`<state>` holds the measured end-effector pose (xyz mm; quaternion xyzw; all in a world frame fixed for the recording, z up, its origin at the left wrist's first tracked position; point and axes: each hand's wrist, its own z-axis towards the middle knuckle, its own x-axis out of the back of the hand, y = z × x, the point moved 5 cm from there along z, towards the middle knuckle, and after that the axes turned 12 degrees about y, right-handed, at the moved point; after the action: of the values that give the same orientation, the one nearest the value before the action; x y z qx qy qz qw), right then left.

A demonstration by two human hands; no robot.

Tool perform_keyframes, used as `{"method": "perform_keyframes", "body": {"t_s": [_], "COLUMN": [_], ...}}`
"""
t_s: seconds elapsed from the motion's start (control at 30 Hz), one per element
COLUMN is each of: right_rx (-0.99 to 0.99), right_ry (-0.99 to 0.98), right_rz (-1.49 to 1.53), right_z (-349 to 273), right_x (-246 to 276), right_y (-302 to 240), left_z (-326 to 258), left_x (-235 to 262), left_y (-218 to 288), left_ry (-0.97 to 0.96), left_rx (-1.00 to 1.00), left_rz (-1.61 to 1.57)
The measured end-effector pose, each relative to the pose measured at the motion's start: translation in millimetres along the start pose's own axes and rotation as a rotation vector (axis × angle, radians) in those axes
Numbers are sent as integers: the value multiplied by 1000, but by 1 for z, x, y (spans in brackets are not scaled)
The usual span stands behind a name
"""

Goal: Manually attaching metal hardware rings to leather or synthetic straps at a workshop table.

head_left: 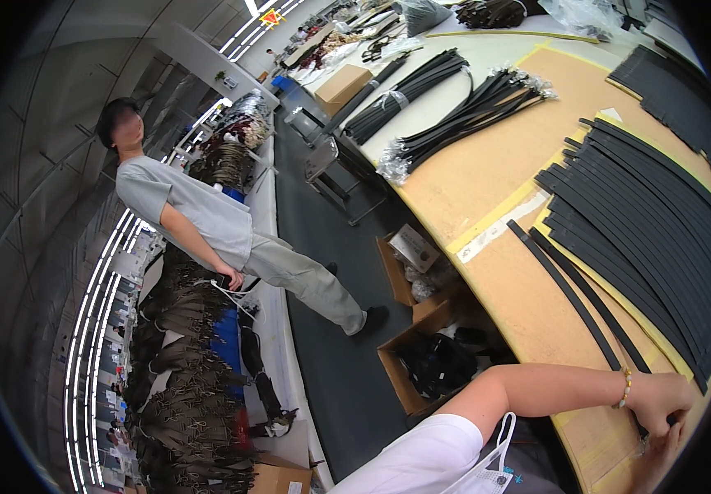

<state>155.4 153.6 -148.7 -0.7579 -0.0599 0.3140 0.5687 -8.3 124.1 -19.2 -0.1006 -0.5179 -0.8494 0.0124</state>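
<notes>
My left hand (662, 402), with a beaded bracelet at the wrist, is at the table's near right edge. Its fingers are bent closed, and a dark end shows beneath them, in line with a black strap (573, 296) that passes under my wrist. A second black strap (598, 300) lies close beside it and also runs under my arm. Just below, my right hand (662, 457) shows only in part, dim at the picture's rim, close to the left; its fingers cannot be made out. Beyond them, many black straps (635, 222) lie side by side in a flat row.
Bundled black straps with plastic-wrapped ends (470, 119) lie farther along the tan table (487, 181). Open cardboard boxes (405, 375) stand below its left edge. A person (191, 206) in grey stands in the aisle, beside racks of brown straps (182, 395). A stool (326, 165) stands beyond.
</notes>
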Motion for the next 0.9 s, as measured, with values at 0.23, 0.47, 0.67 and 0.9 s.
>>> {"method": "perform_keyframes", "body": {"t_s": [0.23, 0.47, 0.67, 0.9], "right_rx": [-19, -18, 6, 24], "right_ry": [-54, -82, -36, 32], "right_rz": [27, -1, -30, -57], "right_z": [36, 51, 39, 17], "right_x": [-17, -19, 0, 23], "right_y": [25, 20, 6, -8], "left_z": [3, 3, 0, -5], "left_x": [-8, -13, -7, -2], "left_y": [-18, -38, -21, -6], "left_ry": [99, 92, 84, 46], "left_rx": [35, -3, 57, 47], "left_rz": [56, 136, 5, 66]}}
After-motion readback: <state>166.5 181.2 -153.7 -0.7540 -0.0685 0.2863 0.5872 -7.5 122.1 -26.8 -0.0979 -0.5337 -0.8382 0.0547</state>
